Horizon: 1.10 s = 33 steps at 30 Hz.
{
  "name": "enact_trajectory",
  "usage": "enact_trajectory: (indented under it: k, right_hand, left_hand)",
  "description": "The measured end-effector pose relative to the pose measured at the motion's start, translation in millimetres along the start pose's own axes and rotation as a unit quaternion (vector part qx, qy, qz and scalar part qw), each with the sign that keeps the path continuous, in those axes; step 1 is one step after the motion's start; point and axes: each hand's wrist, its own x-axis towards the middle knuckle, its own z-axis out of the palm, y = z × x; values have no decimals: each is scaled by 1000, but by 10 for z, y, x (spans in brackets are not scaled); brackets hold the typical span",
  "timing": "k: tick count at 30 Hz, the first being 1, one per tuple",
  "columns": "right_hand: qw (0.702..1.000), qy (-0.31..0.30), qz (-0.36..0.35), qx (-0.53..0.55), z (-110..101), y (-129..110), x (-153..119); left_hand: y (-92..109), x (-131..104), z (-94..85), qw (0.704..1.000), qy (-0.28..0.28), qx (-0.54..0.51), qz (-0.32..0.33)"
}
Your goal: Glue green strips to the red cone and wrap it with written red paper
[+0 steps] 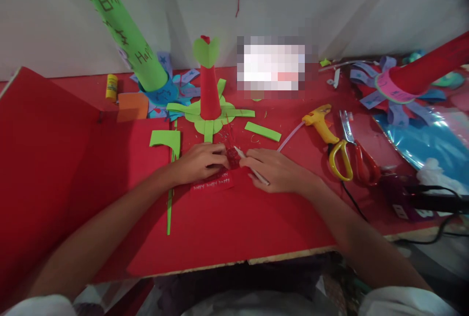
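My right hand [273, 167] is closed around a slim white pen [261, 177], its tip pointing up and left. Close beside that tip lies a tangled red bit [233, 154], perhaps thread or shredded paper. My left hand [205, 162] rests on the table with fingers curled in at the left side of the tangle; whatever they grip is hidden. Partly under this hand is a red paper strip [211, 183] with rows of white handwriting reading "happy". Just beyond both hands stands a red paper cone [210, 92] on a green petal-shaped base [208, 126].
Green paper scraps [263, 131] lie around. To the right are a yellow glue gun [322, 123] and scissors [348, 152] with yellow and red handles. A green paper tube [124, 32], glue stick [111, 87], red tube [432, 64] and big red sheet [40, 159] surround the work.
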Motion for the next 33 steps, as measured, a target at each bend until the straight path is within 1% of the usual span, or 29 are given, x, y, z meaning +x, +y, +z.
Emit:
enact_trajectory:
  k: [4, 8, 13, 15, 17, 19, 21, 23, 25, 27, 31, 33]
  right_hand:
    - [1000, 10, 11, 1, 35, 85, -38]
    - [1000, 10, 19, 8, 49, 160, -73]
    - [999, 19, 30, -1, 55, 147, -58]
    - [997, 45, 57, 4, 57, 108, -30]
    - [991, 90, 93, 26, 63, 65, 3]
    - [981, 139, 122, 66, 76, 29, 33]
    - [967, 175, 143, 115, 99, 3, 53]
    - [958, 184, 162, 152, 127, -12, 64]
    - [954, 176, 175, 167, 154, -19, 68]
    - [955, 180, 175, 158, 169, -17, 66]
    - [948, 236, 176, 123, 163, 19, 56]
    - [946, 232, 190, 121, 159, 48, 52]
  left_hand:
    - [1, 2, -7, 1000, 2, 1, 8]
    - [7, 0, -10, 1000, 0, -5, 2]
    - [-1, -2, 6, 1000, -2, -6, -4]
    - [-7, -1, 14, 1000, -1, -4, -4]
    - [-10, -1, 20, 1000, 2, -1, -2]
    - [-10, -3, 20, 1000, 7, -4, 0]
    - [-6, -4, 15, 1000, 10, -11, 4]
    - [0, -5, 9, 1000, 11, -17, 7]
    - [5, -4, 5, 1000, 11, -19, 5]
    - [9, -1, 3, 1000, 9, -17, 5]
    - [9, 1, 1, 1000, 6, -16, 3]
    - [7, 0, 0, 1000, 2, -13, -3]
